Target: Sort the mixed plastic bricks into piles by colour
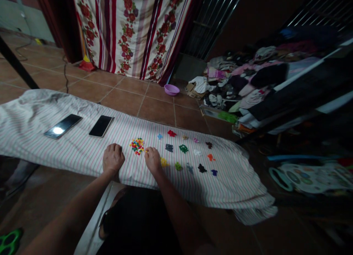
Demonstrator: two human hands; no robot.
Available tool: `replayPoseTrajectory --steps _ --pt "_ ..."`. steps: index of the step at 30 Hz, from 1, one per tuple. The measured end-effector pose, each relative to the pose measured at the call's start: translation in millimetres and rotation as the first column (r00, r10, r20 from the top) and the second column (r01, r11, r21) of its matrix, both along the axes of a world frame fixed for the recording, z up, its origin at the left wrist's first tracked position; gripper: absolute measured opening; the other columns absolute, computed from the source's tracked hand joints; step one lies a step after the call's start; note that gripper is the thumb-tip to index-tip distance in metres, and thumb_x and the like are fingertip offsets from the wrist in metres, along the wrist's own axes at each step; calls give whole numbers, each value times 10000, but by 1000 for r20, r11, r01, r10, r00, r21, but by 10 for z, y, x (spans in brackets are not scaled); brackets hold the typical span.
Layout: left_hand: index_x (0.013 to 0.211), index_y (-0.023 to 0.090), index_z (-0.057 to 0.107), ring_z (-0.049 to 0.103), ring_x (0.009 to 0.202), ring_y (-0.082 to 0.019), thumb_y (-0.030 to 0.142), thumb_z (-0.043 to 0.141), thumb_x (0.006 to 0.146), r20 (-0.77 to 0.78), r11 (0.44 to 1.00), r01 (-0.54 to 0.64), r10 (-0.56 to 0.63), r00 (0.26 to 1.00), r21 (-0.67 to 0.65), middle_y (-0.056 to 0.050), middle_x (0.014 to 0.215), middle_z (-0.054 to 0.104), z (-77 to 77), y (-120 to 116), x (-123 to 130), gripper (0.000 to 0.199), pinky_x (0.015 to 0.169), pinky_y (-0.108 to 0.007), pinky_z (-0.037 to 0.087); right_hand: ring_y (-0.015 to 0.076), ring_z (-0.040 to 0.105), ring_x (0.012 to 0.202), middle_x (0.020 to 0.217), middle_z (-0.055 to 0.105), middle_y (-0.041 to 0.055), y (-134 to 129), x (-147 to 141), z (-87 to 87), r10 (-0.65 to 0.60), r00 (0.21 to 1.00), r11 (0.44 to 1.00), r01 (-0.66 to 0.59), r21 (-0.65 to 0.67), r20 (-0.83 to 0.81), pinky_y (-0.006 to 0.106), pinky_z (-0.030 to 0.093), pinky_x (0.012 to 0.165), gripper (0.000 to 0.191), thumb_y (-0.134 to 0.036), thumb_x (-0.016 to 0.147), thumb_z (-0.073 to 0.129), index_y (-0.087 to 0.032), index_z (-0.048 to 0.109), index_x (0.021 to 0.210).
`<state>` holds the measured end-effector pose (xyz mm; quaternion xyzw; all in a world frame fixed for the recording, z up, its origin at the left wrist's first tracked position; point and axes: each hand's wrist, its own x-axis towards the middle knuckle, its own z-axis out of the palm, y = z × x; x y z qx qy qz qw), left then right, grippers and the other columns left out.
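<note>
While both beside the multicoloured pile at frame centre, left hand and right hand with curled fingers, any grasp unclear

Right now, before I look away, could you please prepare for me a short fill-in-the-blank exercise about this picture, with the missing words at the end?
1. On the cloth lie ____ phones.
2. From side to side, the pile of mixed small pieces sits between the right hand and the ____.
3. The pattern of the cloth is made of ____.
4. The purple bowl stands on the tiled ____.

Missing words: two; left hand; stripes; floor.
</note>
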<state>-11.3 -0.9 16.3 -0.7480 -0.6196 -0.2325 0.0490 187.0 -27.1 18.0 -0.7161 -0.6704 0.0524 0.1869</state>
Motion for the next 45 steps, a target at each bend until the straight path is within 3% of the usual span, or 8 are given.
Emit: replayPoseTrajectory --steps 8,15,24,27,31,45 --pt "867 176 579 499 931 -286 189 461 791 19 1000 7 -7 1000 -6 -132 904 577 -6 6 -6 140 808 -413 396 179 593 950 951 675 49 -111 72 -51 47 989 995 -33 98 -140 295 448 892 268 -75 842 447 -199 644 975" --pt "882 174 576 503 926 -285 201 454 804 -3 1000 3 -3 1000 10 -131 906 585 -30 9 -13 147 801 -410 400 183 597 972 990 702 50 -216 306 -65 59 978 983 -22 182 -199 310 445 922 309 -108 865 429 -198 673 1031" --pt "885 169 577 506 936 -282 207 466 797 9 1000 11 -11 1000 26 -128 907 587 -45 14 -26 147 810 -403 407 189 602 869 938 718 48 -371 649 -54 -103 951 959 172 226 -290 305 469 822 237 -201 849 493 -199 700 962" --pt "897 165 581 506 941 -287 211 465 799 15 1000 15 -15 1000 17 -134 913 589 -48 12 -24 159 810 -409 408 187 603 865 915 717 39 -448 755 -56 -152 948 953 215 212 -278 301 469 803 246 -194 829 482 -211 712 913" --pt "904 163 590 505 945 -294 216 459 804 34 1000 21 -21 999 6 -142 917 588 -51 16 -25 174 806 -419 403 186 606 867 921 722 46 -543 821 -60 -129 958 957 188 221 -256 309 459 830 260 -173 823 477 -204 725 897" --pt "889 165 584 508 942 -290 217 453 805 18 1000 14 -14 1000 19 -140 911 585 -35 8 -20 164 805 -414 404 189 591 930 961 717 60 -619 771 -115 -103 979 962 143 233 -178 324 430 858 324 -117 846 435 -183 727 973"
